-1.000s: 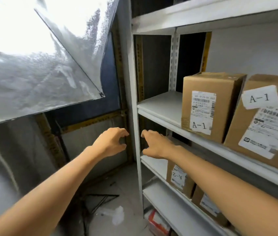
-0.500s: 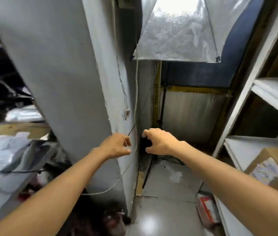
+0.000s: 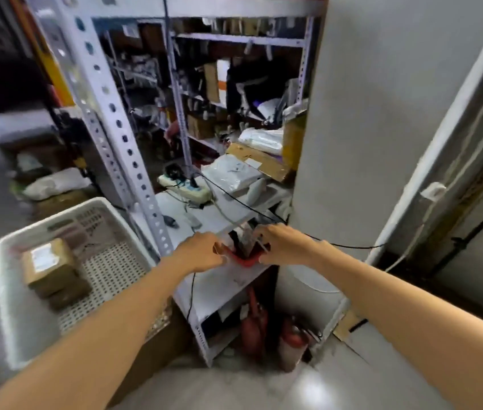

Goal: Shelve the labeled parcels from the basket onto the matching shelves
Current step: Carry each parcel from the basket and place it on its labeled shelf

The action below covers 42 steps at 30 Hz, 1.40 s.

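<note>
1. Left hand [image 3: 201,257] and right hand [image 3: 283,247]: fingers loosely curled, holding nothing.
2. White basket [image 3: 15,315], left of the fingers: holds stacked cardboard parcels [image 3: 48,267].
3. Red tub [image 3: 246,261], just beyond the fingers: contents blurred.

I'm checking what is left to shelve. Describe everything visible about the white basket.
White, plastic-looking basket: rounded rim, slotted walls, perforated floor. It sits level at lower left beside a perforated steel post. Near its left wall lie stacked brown cardboard parcels, the top one white-labelled. Neither left hand nor right hand touches it.
</note>
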Tool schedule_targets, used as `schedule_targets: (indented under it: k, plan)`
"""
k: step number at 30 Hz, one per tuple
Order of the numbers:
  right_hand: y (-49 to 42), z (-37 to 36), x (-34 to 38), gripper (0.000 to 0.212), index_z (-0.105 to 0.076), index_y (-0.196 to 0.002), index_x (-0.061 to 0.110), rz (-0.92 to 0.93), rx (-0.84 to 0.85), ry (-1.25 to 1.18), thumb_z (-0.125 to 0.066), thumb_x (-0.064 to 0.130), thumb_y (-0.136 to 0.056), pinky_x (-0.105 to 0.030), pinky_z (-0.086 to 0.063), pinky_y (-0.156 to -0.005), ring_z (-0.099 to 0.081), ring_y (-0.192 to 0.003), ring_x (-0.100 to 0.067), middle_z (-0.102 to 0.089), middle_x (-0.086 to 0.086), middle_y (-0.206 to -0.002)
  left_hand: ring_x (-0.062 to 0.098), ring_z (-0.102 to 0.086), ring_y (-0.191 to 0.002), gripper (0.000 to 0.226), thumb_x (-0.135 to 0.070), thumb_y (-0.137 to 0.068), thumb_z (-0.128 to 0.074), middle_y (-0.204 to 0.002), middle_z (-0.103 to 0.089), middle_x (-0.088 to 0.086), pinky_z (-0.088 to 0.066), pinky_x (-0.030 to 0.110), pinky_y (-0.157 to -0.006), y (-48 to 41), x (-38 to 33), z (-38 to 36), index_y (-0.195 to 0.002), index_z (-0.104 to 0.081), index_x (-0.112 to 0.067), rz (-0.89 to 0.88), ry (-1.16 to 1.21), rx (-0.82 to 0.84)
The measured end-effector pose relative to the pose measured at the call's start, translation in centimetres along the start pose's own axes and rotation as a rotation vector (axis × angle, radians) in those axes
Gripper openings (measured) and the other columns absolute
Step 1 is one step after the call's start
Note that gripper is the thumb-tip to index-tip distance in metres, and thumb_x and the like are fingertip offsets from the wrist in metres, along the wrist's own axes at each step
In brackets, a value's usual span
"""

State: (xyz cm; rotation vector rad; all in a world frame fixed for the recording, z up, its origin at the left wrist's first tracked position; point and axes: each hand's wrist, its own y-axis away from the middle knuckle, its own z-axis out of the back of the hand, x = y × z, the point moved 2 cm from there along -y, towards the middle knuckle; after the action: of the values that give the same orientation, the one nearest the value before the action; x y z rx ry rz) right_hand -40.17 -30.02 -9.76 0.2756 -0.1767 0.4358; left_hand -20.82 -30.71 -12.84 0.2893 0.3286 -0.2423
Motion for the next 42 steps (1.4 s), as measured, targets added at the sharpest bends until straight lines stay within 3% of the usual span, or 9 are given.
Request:
schedule_targets:
  k: [3,6,10,13,17,21,31,37,42]
  plan:
    - [-2.9,-1.8,7.7,0.032,-0.054,-0.110,0.023,0.135,0.114,-0.005,-0.061,0.034,-0.081,-0.026,-0.042,-0.077,-0.054,-0.095,-0.019,-0.055,0.000,-0.107,0.026,-0.061,-0.093,0.031,-0.037,-0.084,-0.066,-0.104,-0.063,0.005,-0.051,0.035,-0.075,4.6,6.4,0.5,-0.106,-0.065,-0.015,0.112,-0.050,0.042]
    - [-5.0,-3.3,14.4,0.048,-0.048,-0.128,0.014,0.240,0.152,-0.031,-0.065,0.028,-0.085,-0.041,-0.049,-0.088,-0.055,-0.107,-0.026,-0.055,-0.009,-0.119,0.028,-0.062,-0.090,0.028,-0.035,-0.081,-0.069,-0.096,-0.065,0.008,-0.051,0.035,-0.072,8.8,12.3,1.2,-0.099,-0.065,-0.013,0.212,-0.051,-0.016]
    - [-7.1,-4.3,21.3,0.056,-0.041,-0.137,0.009,0.331,0.204,-0.001,-0.064,0.028,-0.090,-0.033,-0.044,-0.090,-0.050,-0.117,-0.027,-0.049,-0.008,-0.133,0.022,-0.062,-0.089,0.025,-0.035,-0.081,-0.071,-0.098,-0.068,0.004,-0.053,0.036,-0.078,14.0,18.6,2.6,-0.093,-0.064,-0.015,0.317,-0.023,-0.068]
    - [-8.7,-5.1,25.3,0.057,-0.041,-0.138,0.008,0.349,0.221,0.020,-0.064,0.026,-0.089,-0.043,-0.048,-0.094,-0.054,-0.113,-0.029,-0.050,-0.010,-0.132,0.019,-0.062,-0.089,0.028,-0.037,-0.081,-0.070,-0.099,-0.067,0.001,-0.054,0.037,-0.079,17.7,22.8,3.1,-0.098,-0.064,-0.017,0.403,0.018,-0.095]
    - [-10.6,-6.3,29.7,0.055,-0.042,-0.136,0.008,0.386,0.221,0.046,-0.064,0.024,-0.088,-0.041,-0.047,-0.094,-0.051,-0.116,-0.028,-0.048,-0.011,-0.134,0.018,-0.061,-0.084,0.023,-0.038,-0.082,-0.069,-0.095,-0.066,0.000,-0.053,0.035,-0.075,21.4,27.9,2.8,-0.091,-0.060,-0.019,0.486,0.025,-0.079]
    - [-13.4,-7.7,33.9,0.050,-0.045,-0.131,0.007,0.435,0.261,0.103,-0.064,0.023,-0.087,-0.045,-0.047,-0.094,-0.052,-0.112,-0.030,-0.051,-0.013,-0.129,0.020,-0.064,-0.096,0.028,-0.032,-0.082,-0.071,-0.106,-0.069,0.003,-0.054,0.038,-0.087,23.5,33.1,3.7,-0.103,-0.068,-0.014,0.584,0.113,-0.105]
    - [-25.8,-9.5,40.5,0.049,-0.049,-0.123,0.008,0.474,0.294,0.148,-0.068,0.028,-0.082,-0.047,-0.049,-0.092,-0.055,-0.110,-0.029,-0.056,-0.012,-0.124,0.017,-0.063,-0.090,0.024,-0.031,-0.080,-0.071,-0.101,-0.067,0.000,-0.054,0.034,-0.081,21.5,43.8,7.0,-0.100,-0.066,-0.018,0.690,0.163,-0.120]
    - [-36.7,-9.3,44.3,0.051,-0.049,-0.130,0.007,0.504,0.305,0.082,-0.067,0.024,-0.085,-0.035,-0.046,-0.096,-0.053,-0.118,-0.027,-0.054,-0.010,-0.132,0.016,-0.065,-0.086,0.028,-0.030,-0.079,-0.071,-0.101,-0.070,0.003,-0.055,0.032,-0.080,16.8,52.2,9.3,-0.103,-0.067,-0.017,0.757,0.204,-0.089]
    - [-44.9,-10.7,46.4,0.050,-0.052,-0.128,0.005,0.495,0.379,0.092,-0.068,0.025,-0.084,-0.041,-0.049,-0.097,-0.057,-0.112,-0.028,-0.058,-0.013,-0.129,0.020,-0.064,-0.093,0.029,-0.028,-0.080,-0.071,-0.103,-0.069,0.005,-0.054,0.034,-0.083,11.9,58.3,11.1,-0.105,-0.065,-0.014,0.802,0.283,-0.088]
